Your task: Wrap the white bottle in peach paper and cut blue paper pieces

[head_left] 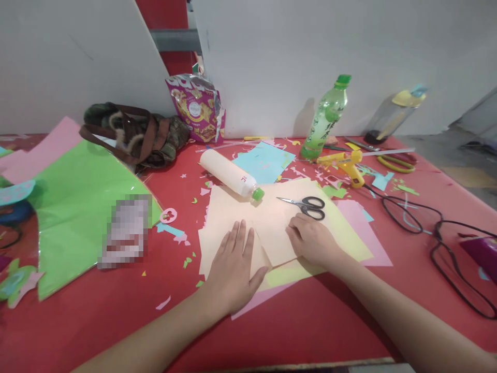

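Observation:
My left hand (pixel 234 269) lies flat with fingers spread on a stack of cream paper (pixel 223 215). To its right, my right hand (pixel 312 239) is closed, its curled fingers on a loose sheet of cream paper (pixel 277 246); the fingertips are partly hidden. That sheet's lower left corner stands slightly off the stack. Just beyond the right hand, black-handled scissors (pixel 306 203) rest on the paper, blades pointing left. A white bottle (pixel 229 173) with a green cap lies on its side across the stack's far edge. Yellow sheets (pixel 349 233) and pink sheets (pixel 375 248) show underneath.
A yellow glue gun (pixel 349 168) with a black cord lies right, near an upright green drink bottle (pixel 326 119) and a clear bottle (pixel 396 116). A snack bag (pixel 198 109), a camouflage bag (pixel 155 137) and a green packet (pixel 81 197) are left. Paper scraps litter the red table (pixel 310 326).

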The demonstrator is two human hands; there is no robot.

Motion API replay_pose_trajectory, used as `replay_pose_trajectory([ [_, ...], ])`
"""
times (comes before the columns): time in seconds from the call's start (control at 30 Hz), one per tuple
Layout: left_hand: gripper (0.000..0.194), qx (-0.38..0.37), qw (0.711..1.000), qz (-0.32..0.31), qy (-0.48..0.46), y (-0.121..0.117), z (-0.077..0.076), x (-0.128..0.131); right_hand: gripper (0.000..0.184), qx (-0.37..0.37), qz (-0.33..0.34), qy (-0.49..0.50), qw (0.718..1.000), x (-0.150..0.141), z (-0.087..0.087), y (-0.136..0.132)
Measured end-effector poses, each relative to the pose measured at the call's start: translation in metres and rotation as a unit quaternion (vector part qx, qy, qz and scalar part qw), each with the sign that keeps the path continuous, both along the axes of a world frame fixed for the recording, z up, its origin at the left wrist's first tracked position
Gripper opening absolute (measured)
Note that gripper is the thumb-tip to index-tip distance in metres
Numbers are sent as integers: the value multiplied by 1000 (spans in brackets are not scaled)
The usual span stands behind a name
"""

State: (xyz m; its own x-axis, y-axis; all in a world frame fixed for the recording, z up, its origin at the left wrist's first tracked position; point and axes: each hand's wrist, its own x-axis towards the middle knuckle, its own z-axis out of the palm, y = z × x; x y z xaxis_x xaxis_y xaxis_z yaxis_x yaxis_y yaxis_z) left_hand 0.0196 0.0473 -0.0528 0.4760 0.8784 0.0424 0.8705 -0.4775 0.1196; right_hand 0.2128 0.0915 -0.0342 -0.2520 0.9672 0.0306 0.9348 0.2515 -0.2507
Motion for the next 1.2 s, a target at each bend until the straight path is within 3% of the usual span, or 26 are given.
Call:
replay_pose_trajectory([
  [0.17, 64, -8, 1000, 11, 4, 1, 1, 0, 19, -54, -37, 75, 995, 0, 9, 1],
  [0.27, 62, -11, 1000, 8, -1, 3, 3, 1, 20, -51, -43, 63, 996, -1, 9, 0],
  [0.43, 50, -48, 997, -65, 17, 1, 8, 2, 24, -19, -42, 14, 999, -4, 5, -1],
  [0.6, 57, -34, 996, -81, 6, -4, 7, -1, 26, -8, -14, -9, 1000, -3, 2, -2],
  [0.9, 56, -44, 995, -86, 17, -4, 6, 0, 21, 12, 25, 33, 999, 3, 0, -3],
  [1.03, 55, -36, 996, -85, 15, -4, 7, -1, 21, -21, 16, 80, 996, 6, 4, -2],
  [1.2, 52, -37, 995, -94, 6, -4, 8, -2, 21, -55, 55, 126, 989, 14, 6, 0],
])
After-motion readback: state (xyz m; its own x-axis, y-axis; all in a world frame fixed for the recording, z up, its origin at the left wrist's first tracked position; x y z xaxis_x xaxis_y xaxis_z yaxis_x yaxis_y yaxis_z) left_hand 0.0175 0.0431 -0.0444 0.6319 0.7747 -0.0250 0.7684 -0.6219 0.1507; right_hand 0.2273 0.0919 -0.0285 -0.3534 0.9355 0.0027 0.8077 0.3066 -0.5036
